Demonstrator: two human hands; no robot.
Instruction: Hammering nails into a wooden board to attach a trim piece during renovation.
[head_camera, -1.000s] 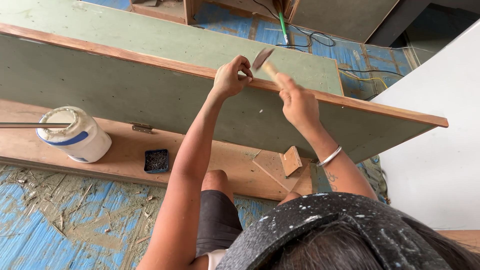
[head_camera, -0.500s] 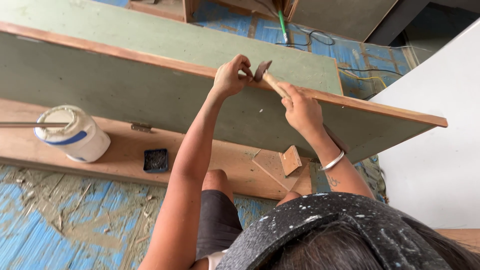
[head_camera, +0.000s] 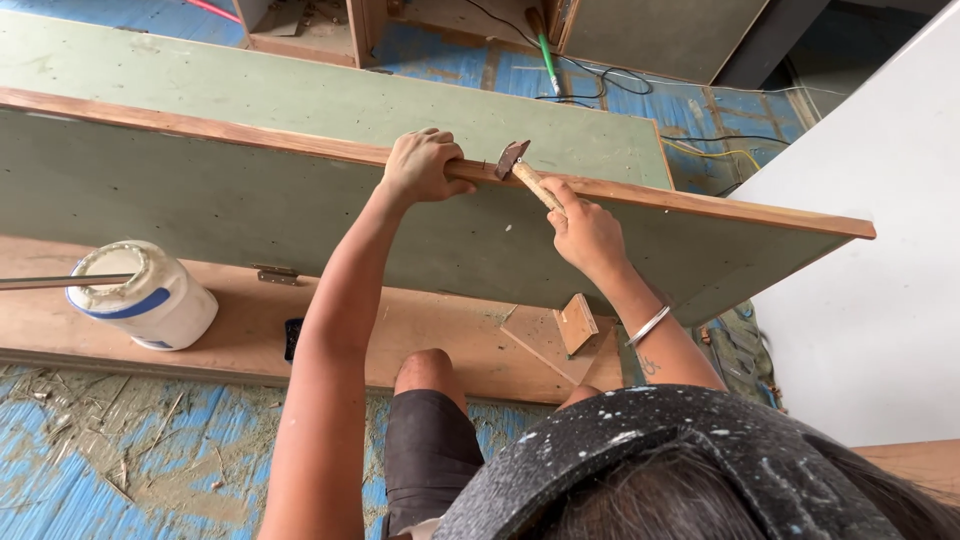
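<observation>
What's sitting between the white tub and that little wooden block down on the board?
In the head view, between the white tub and the small wooden block lie a metal hinge, a small dark box, and the person's left forearm crossing above.

White plastic tub (head_camera: 145, 297) with blue label band, on wooden board (head_camera: 240, 330), left side

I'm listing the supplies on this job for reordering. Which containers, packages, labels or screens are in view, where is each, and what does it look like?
White plastic tub: on the wooden board at left; round, smeared rim, blue band, thin rod lying across its mouth.
Small dark box: on the same board, beside the person's left forearm; contents unclear.
No signs or screens in view.
</observation>
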